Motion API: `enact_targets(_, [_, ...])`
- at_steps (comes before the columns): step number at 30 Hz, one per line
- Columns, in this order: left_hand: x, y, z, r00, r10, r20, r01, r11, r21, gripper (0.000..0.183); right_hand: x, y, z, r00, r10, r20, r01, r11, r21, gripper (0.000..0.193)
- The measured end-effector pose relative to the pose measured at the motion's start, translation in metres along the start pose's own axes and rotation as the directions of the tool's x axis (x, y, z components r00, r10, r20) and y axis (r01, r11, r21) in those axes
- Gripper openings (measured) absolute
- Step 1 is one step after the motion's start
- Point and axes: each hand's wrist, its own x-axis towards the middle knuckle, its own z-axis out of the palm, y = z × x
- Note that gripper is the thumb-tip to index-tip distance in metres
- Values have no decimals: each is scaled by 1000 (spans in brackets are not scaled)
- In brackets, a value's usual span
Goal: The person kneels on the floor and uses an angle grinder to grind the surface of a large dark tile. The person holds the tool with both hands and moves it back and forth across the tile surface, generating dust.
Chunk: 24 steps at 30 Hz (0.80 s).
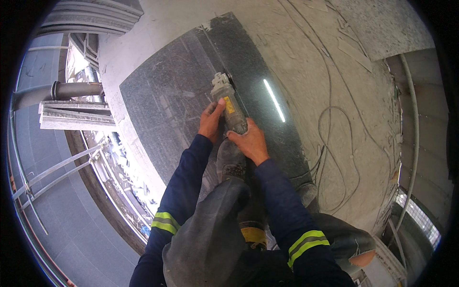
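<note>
A dusty angle grinder [231,106] with a yellow label is held between both my hands, low over a dark polished stone slab [165,81]. My left hand [210,119] grips its left side near the head, thumb on top. Around the rear of the body, my right hand [250,141] is closed. The grinder's head rests at a straight dusty line [213,50] running along the slab. Its disc is mostly hidden; only a thin dark edge shows at the right of the head. My shoe [230,160] stands on the slab behind the tool.
A cable [330,124] loops over the dusty concrete floor [296,71] at the right. Stacked stone strips [76,115] and a thick pipe [71,91] lie at the left, beside metal railings [62,170]. A grey slab [382,28] is at the far right.
</note>
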Motion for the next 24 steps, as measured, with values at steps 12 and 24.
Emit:
enact_targets(12, [5, -19, -15, 659, 730, 181, -463, 204, 863, 69, 7, -4, 0, 1000, -30, -1, 30, 999, -33, 74])
enact_targets(24, [17, -8, -15, 484, 663, 571, -482, -342, 807, 64, 15, -24, -3, 999, 0, 48, 1, 1000, -31, 72])
